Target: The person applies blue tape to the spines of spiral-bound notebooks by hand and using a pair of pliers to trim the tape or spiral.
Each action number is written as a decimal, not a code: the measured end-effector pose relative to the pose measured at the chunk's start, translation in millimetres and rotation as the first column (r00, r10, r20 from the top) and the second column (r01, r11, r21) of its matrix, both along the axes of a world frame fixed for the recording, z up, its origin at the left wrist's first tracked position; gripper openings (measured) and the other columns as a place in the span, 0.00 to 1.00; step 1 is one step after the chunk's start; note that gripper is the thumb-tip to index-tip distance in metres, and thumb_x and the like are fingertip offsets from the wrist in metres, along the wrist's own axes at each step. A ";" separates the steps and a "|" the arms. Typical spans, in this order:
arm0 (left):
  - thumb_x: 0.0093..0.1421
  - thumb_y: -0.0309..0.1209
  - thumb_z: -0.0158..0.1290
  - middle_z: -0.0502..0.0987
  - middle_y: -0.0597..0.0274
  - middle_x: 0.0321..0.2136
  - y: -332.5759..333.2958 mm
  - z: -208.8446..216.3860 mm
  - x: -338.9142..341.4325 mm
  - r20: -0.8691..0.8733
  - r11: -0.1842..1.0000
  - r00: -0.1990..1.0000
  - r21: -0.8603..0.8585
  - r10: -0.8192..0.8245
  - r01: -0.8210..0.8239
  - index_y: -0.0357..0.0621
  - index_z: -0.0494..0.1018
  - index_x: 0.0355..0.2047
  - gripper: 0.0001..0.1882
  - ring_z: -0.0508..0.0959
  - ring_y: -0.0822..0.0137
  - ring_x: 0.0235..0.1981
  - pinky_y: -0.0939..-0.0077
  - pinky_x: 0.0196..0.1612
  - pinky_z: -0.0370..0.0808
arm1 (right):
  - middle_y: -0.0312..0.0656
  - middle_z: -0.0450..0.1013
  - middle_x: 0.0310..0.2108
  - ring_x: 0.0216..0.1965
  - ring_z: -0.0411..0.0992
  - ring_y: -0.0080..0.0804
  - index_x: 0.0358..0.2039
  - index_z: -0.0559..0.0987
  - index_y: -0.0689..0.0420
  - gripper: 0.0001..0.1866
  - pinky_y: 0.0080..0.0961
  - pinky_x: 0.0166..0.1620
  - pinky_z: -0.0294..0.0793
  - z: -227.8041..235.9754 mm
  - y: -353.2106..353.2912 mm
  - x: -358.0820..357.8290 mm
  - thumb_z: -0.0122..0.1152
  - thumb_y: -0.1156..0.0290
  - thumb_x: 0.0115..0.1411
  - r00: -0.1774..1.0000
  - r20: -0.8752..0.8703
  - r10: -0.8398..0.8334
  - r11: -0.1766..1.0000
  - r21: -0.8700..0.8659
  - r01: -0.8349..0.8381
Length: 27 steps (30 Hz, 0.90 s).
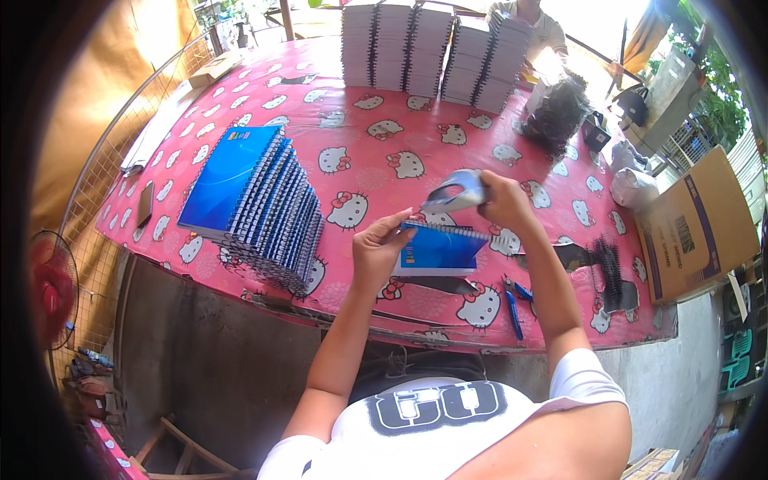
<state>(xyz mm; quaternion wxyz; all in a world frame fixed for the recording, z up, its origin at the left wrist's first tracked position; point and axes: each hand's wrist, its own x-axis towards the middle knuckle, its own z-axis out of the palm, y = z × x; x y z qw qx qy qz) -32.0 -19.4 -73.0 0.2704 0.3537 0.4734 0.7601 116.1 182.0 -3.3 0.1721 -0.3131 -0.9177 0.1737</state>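
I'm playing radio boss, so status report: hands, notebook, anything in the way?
Left hand at blue notebook's corner. Right hand gripping handheld tool near it. Pliers right of notebook, not blocking.

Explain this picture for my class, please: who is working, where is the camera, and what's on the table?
No machine here: a person works bare-handed. A fisheye camera worn on the head looks down, bending straight edges. The left hand is at the corner of a blue spiral notebook; the right hand holds a pale object I can't identify. The pink table also bears a notebook stack, blue-handled pliers and, at the back, spiral-bound page stacks.
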 end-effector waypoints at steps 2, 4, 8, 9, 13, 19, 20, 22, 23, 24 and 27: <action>0.56 0.15 0.57 0.79 0.61 0.40 -3.4 3.5 -2.1 -0.019 0.997 1.000 -0.071 -0.018 0.017 0.36 0.73 0.50 0.20 0.78 0.75 0.40 0.84 0.43 0.76 | 0.50 0.75 0.41 0.44 0.73 0.55 0.41 0.73 0.55 0.19 0.44 0.42 0.73 -9.3 8.0 20.1 0.60 0.75 0.44 0.986 0.042 -0.164 0.984 0.078 0.160; 0.56 0.15 0.57 0.78 0.63 0.38 -0.8 6.0 -1.3 0.023 0.996 0.997 0.048 -0.077 0.076 0.37 0.74 0.48 0.18 0.77 0.76 0.37 0.84 0.40 0.77 | 0.51 0.74 0.42 0.45 0.72 0.54 0.43 0.72 0.57 0.21 0.44 0.44 0.72 -32.8 21.0 51.6 0.60 0.75 0.45 0.971 0.055 -0.231 0.956 0.200 0.216; 0.57 0.17 0.57 0.77 0.67 0.35 6.2 0.9 1.7 0.123 0.986 0.980 0.081 -0.158 0.149 0.39 0.74 0.45 0.14 0.76 0.77 0.32 0.85 0.36 0.76 | 0.51 0.72 0.44 0.47 0.71 0.52 0.44 0.71 0.60 0.22 0.44 0.46 0.72 -48.9 12.2 96.2 0.62 0.71 0.48 0.982 -0.107 -0.153 0.927 0.330 0.180; 0.57 0.18 0.58 0.77 0.66 0.35 5.1 1.9 3.3 0.159 0.985 0.973 0.075 -0.166 0.155 0.39 0.75 0.44 0.14 0.76 0.78 0.33 0.85 0.35 0.75 | 0.51 0.71 0.45 0.48 0.71 0.52 0.44 0.71 0.61 0.22 0.44 0.47 0.71 -39.0 1.6 103.0 0.62 0.70 0.49 0.977 -0.175 -0.125 0.918 0.353 0.180; 0.56 0.20 0.60 0.78 0.65 0.35 -0.4 8.5 6.9 0.238 0.992 0.965 -0.039 -0.110 0.123 0.39 0.76 0.40 0.11 0.76 0.79 0.33 0.85 0.33 0.76 | 0.53 0.69 0.49 0.49 0.69 0.55 0.47 0.72 0.62 0.27 0.44 0.48 0.71 -5.1 -50.5 137.8 0.66 0.58 0.52 0.924 0.264 -0.277 0.957 -0.012 0.290; 0.50 0.19 0.65 0.79 0.56 0.32 -4.4 56.0 34.5 -0.412 0.938 0.846 0.215 0.339 -0.271 0.37 0.78 0.32 0.09 0.80 0.71 0.33 0.80 0.34 0.79 | 0.55 0.67 0.46 0.48 0.67 0.52 0.49 0.72 0.60 0.28 0.42 0.50 0.66 -60.7 -133.2 162.3 0.66 0.58 0.53 0.959 0.096 -0.267 0.948 0.203 0.244; 0.49 0.19 0.65 0.79 0.55 0.32 -7.5 57.4 39.0 -0.489 0.923 0.785 0.248 0.381 -0.294 0.36 0.78 0.31 0.09 0.80 0.70 0.33 0.80 0.34 0.80 | 0.54 0.67 0.46 0.48 0.66 0.51 0.50 0.72 0.60 0.27 0.41 0.51 0.65 -62.3 -134.2 163.5 0.66 0.60 0.53 0.964 0.042 -0.263 0.957 0.140 0.255; 0.49 0.19 0.65 0.79 0.54 0.31 -12.6 53.1 43.9 -0.563 0.914 0.720 0.260 0.405 -0.311 0.36 0.78 0.30 0.08 0.80 0.68 0.32 0.78 0.35 0.80 | 0.53 0.67 0.46 0.48 0.65 0.50 0.51 0.71 0.59 0.27 0.40 0.53 0.63 -50.0 -132.6 153.9 0.66 0.64 0.52 0.963 -0.074 -0.259 0.965 0.016 0.261; 0.49 0.18 0.65 0.79 0.54 0.31 -14.7 51.3 46.2 -0.586 0.906 0.692 0.281 0.422 -0.316 0.36 0.78 0.30 0.08 0.81 0.67 0.32 0.78 0.35 0.80 | 0.51 0.67 0.46 0.47 0.66 0.48 0.51 0.71 0.59 0.27 0.40 0.51 0.65 -35.3 -137.2 146.3 0.66 0.69 0.51 0.968 -0.181 -0.174 0.984 -0.066 0.165; 0.49 0.18 0.65 0.79 0.54 0.31 -16.1 50.0 48.6 -0.606 0.900 0.666 0.298 0.435 -0.317 0.36 0.78 0.29 0.08 0.81 0.67 0.32 0.77 0.35 0.80 | 0.51 0.67 0.45 0.47 0.66 0.48 0.51 0.71 0.59 0.27 0.40 0.50 0.66 -15.9 -144.6 134.4 0.67 0.69 0.50 0.965 -0.245 -0.091 0.995 -0.054 0.080; 0.48 0.16 0.64 0.79 0.54 0.31 -17.2 58.6 59.0 -0.621 0.911 0.667 0.312 0.412 -0.271 0.36 0.77 0.31 0.10 0.81 0.66 0.32 0.77 0.34 0.80 | 0.50 0.68 0.44 0.46 0.67 0.47 0.50 0.72 0.59 0.27 0.40 0.48 0.68 18.5 -158.2 100.8 0.68 0.70 0.49 0.918 -0.387 0.088 0.996 0.019 -0.088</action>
